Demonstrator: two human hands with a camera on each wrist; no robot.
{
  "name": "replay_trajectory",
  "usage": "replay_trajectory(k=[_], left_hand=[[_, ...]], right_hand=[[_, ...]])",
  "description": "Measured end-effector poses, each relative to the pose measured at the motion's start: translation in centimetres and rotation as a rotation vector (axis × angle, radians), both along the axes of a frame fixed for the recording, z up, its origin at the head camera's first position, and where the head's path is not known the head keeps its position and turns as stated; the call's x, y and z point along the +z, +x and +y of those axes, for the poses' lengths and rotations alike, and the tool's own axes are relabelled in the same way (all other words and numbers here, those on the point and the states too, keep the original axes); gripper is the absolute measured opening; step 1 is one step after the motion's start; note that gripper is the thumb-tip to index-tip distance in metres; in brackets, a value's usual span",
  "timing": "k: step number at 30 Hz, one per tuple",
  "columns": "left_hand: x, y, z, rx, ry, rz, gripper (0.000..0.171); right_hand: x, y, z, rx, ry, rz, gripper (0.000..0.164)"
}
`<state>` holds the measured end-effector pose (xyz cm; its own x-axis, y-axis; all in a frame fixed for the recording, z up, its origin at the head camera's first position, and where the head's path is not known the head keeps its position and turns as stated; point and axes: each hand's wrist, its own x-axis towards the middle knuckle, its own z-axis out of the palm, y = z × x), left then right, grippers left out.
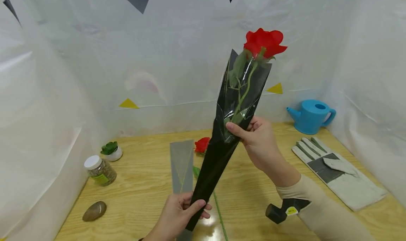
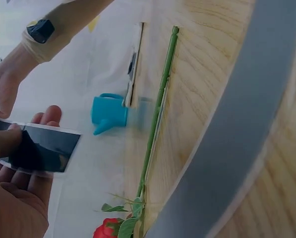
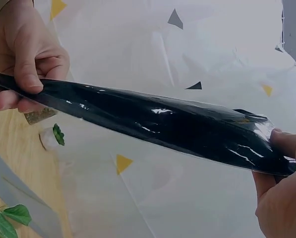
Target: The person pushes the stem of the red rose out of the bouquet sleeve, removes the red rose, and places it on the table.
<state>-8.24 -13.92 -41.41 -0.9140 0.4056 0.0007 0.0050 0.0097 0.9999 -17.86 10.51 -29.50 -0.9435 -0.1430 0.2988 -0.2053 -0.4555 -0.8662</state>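
Note:
A red rose [image 1: 264, 43] stands in a long black flower sleeve [image 1: 213, 163] with a clear front, tilted with its bloom up and to the right. Its leaves and stem show through the film. My right hand [image 1: 261, 146] grips the sleeve partway up, thumb across the clear front. Lower down, my left hand [image 1: 177, 212] pinches the narrow end between thumb and fingers. The right wrist view shows the sleeve [image 3: 162, 126] stretched between both hands, raised above the table. In the left wrist view, the tapered end [image 2: 51, 148] pokes out past the left fingers.
Behind the sleeve, a second rose [image 1: 201, 144] and a flat grey sleeve [image 1: 181, 160] lie on the wooden table. At left are a potted succulent [image 1: 111, 151], a lidded jar [image 1: 100, 170] and a stone [image 1: 94, 211]. A blue watering can [image 1: 310, 116] and gloves [image 1: 336, 174] sit at right.

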Motion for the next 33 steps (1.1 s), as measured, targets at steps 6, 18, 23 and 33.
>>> replay_trajectory(k=[6, 18, 23, 33], left_hand=[[1.2, -0.6, 0.2, 0.032, -0.093, 0.085, 0.025], [2.7, -1.3, 1.6, 0.087, 0.015, 0.146, 0.026], [3.0, -1.3, 1.8, 0.076, 0.111, 0.118, 0.027], [3.0, -1.4, 2.2, 0.11, 0.089, 0.119, 0.025]], right_hand=[[-0.6, 0.0, -0.8, -0.009, 0.083, 0.028, 0.014], [-2.5, 1.1, -2.6, 0.04, 0.216, 0.072, 0.022], [-3.2, 1.3, -3.0, 0.034, 0.214, 0.067, 0.028], [-5.2, 2.3, -4.4, 0.114, 0.177, 0.051, 0.036]])
